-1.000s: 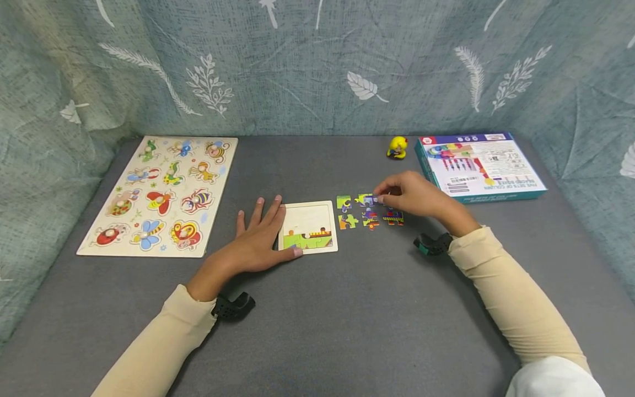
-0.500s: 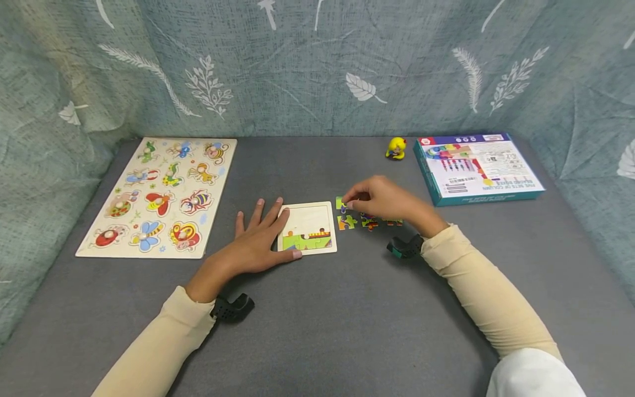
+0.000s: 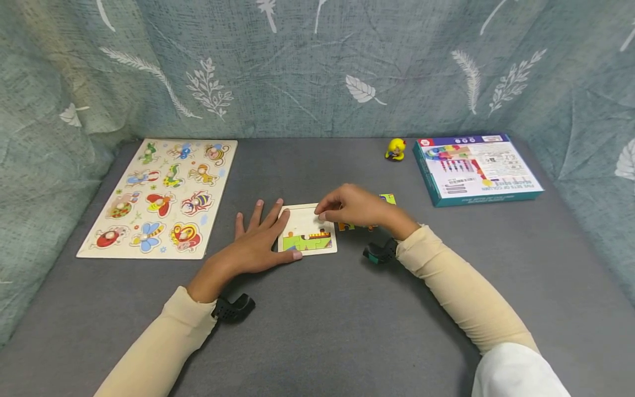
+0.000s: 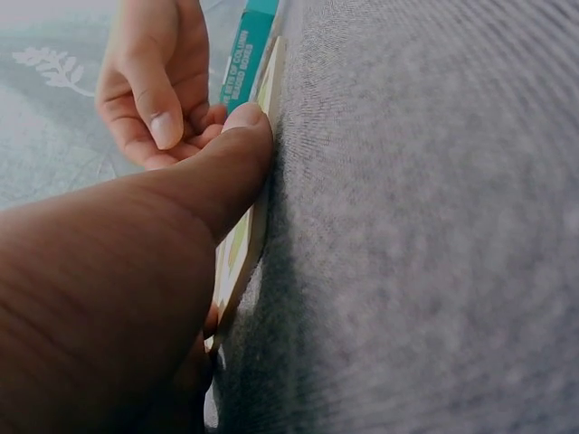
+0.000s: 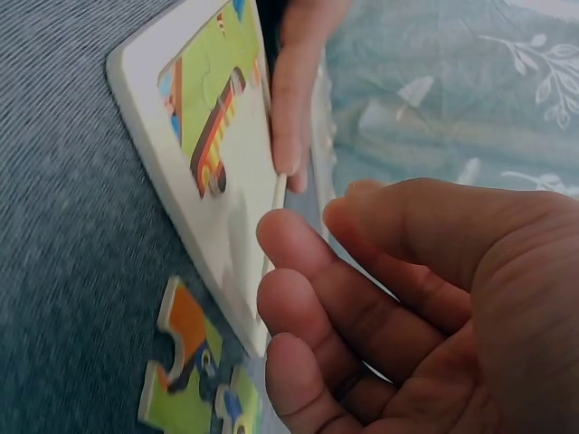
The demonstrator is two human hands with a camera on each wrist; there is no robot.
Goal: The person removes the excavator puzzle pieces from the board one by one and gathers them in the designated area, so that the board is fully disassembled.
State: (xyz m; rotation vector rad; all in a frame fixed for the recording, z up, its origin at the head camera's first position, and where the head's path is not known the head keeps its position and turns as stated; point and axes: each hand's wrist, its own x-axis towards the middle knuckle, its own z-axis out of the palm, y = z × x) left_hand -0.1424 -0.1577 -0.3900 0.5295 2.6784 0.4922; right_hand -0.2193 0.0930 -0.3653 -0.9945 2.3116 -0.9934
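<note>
My left hand point(image 3: 255, 242) lies with fingers spread beside a small wooden puzzle board point(image 3: 302, 212). Its thumb rests at the board's near edge and its index finger at the left edge. Joined puzzle pieces point(image 3: 302, 242) with a green picture fill the bottom of the recess; bare wood shows above them. My right hand point(image 3: 349, 207) hovers over the board's right side, fingers loosely curled and thumb near the index finger. No piece shows between its fingertips in the right wrist view. Loose puzzle pieces point(image 5: 185, 362) lie just right of the board, partly hidden under that hand.
A large wooden insect puzzle point(image 3: 161, 198) lies at the left. Toward the back right are a small yellow toy figure point(image 3: 395, 149) and a flat teal-sided box point(image 3: 478, 168). A patterned curtain point(image 3: 297, 71) hangs behind the grey table point(image 3: 317, 331).
My right hand has moved left, from over the loose pieces to over the board's right side. The left hand has stayed in place, and the pieces in the board look the same.
</note>
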